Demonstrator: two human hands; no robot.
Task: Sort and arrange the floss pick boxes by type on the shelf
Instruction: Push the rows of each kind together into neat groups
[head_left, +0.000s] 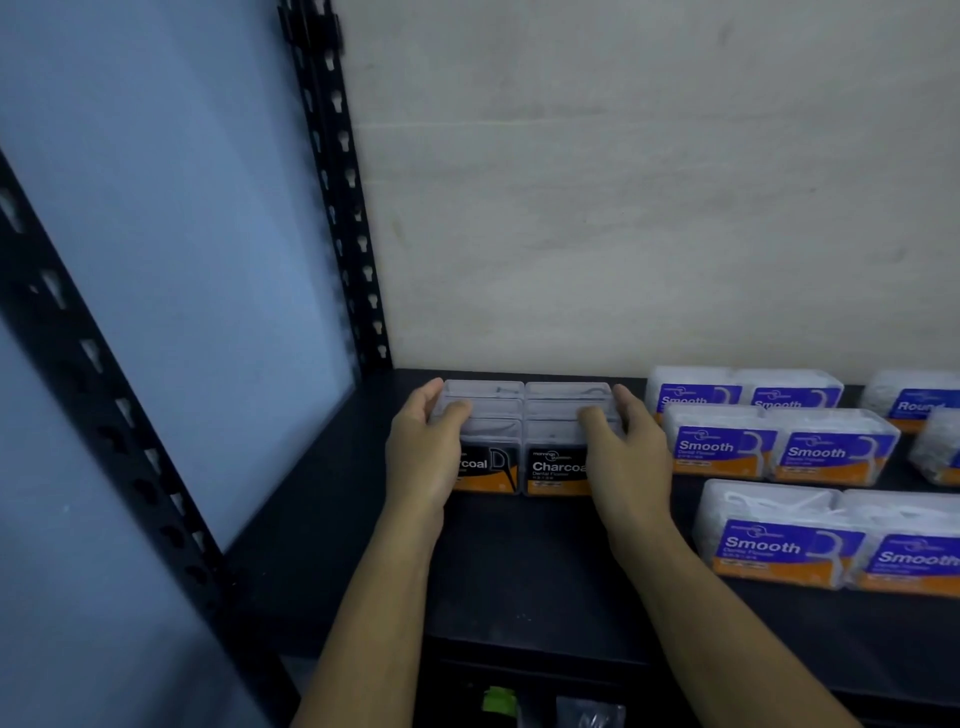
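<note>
A: Reading left to right, what is shown?

B: The rack upright (337, 208), then the left hand (423, 452). Its fingers wrap the left flank of the Charcoal flosser boxes (524, 441), with the thumb on top. The boxes stand in two touching columns towards the back left of the black shelf (519, 571).

A: And the right hand (626, 457)?

B: It mirrors the left, fingers grasping the right flank. The Smooth packs (779, 452) lie apart, further right.

A: How would the block handle?

B: Probably light, stiff and slick, since the boxes are clear hard plastic and seemingly separate. It is likely best held by squeezing both outer flanks inward with the thumbs pressing down. Slack pressure could let the middle seam buckle.
</note>
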